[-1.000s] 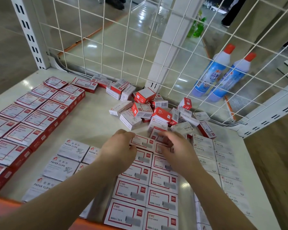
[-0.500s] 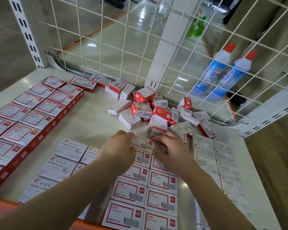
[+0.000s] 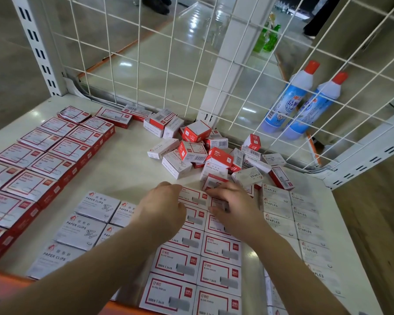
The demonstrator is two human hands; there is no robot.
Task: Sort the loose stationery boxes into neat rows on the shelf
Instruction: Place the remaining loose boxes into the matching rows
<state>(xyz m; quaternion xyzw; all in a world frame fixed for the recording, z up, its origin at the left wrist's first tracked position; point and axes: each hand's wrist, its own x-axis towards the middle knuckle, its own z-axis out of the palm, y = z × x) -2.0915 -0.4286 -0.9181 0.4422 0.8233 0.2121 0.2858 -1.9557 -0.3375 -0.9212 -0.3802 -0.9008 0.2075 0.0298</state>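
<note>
A jumbled pile of loose red-and-white stationery boxes (image 3: 205, 153) lies at the back middle of the white shelf (image 3: 123, 171). In front of it run two rows of red-framed staple boxes (image 3: 221, 248). My left hand (image 3: 162, 210) rests with curled fingers on the far left box of those rows (image 3: 192, 196). My right hand (image 3: 234, 210) lies over the far right box (image 3: 218, 204), fingers bent down onto it. Whether either hand grips its box is hidden by the hands themselves.
Red boxes in rows (image 3: 43, 155) fill the left side, paper clip boxes (image 3: 82, 228) the front left, grey staples boxes (image 3: 291, 214) the right. A white wire grid (image 3: 168, 64) closes the back. Two blue bottles (image 3: 303, 101) stand behind it. An orange rail (image 3: 7, 283) edges the front.
Both hands have stayed on the far end of the staple rows; the right hand shifted slightly back and left. The pile looks the same.
</note>
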